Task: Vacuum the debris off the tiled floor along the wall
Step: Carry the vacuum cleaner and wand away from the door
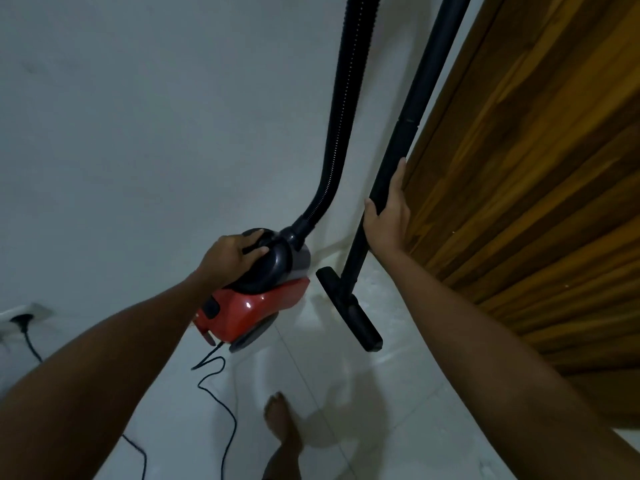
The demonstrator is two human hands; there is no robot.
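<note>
Head view looks down a plain, matte white wall [138, 116] that fills most of the frame, with a door [536, 185] of glossy, striped brown wood at the right. Below them runs the floor [398, 393], pale glazed tiles with thin grout lines and soft reflections; any debris on it is too small to make out. A vacuum [256, 306] sits on the tiles against the wall, a rounded body of shiny red plastic under a black domed top, with a grey wheel at its side. A ribbed black hose [343, 98] rises from its top along the wall, and beside it stands a smooth, straight black tube [412, 109], ending in a flat, oblong nozzle [349, 306] that rests on the floor just beside the vacuum, near the door. The left hand [232, 254] rests on the black top, fingers curled over its handle. The right hand [388, 216] clasps the tube, thumb on one side and fingers wrapped behind. A thin black cord [214, 382] snakes over the tiles toward a white socket [24, 320] low on the wall. A bare foot [280, 420] stands on the tiles.
</note>
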